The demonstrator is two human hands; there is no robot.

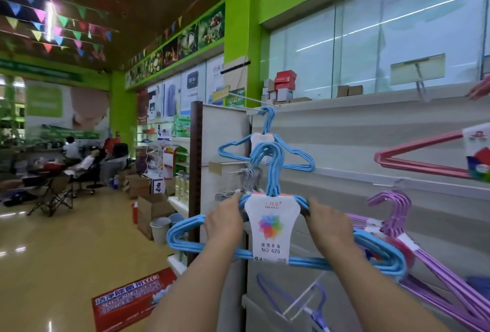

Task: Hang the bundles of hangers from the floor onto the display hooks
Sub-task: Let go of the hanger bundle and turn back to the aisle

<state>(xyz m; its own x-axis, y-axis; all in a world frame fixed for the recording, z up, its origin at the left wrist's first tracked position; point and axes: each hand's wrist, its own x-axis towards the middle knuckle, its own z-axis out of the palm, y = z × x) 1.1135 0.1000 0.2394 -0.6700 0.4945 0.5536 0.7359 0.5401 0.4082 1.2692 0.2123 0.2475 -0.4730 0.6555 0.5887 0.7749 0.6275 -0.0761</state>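
Note:
A bundle of blue hangers [344, 261] with a white label reading NO 829 is held up in front of the white display wall. My left hand [224, 221] grips its left shoulder and my right hand [330, 227] grips its right shoulder. Behind it, a second blue bundle [297, 166] hangs from a metal display hook [248, 100] at the top of the wall. The hooks of the held bundle overlap that hanging bundle's lower part.
A pink hanger bundle [419, 158] hangs at the right, purple bundles [392, 221] hang lower right, and a dark blue hanger [315, 313] below. An empty hook with a clear tag [417, 69] sticks out upper right. Cardboard boxes [148, 207] and buckets [161, 227] stand on the aisle floor at left.

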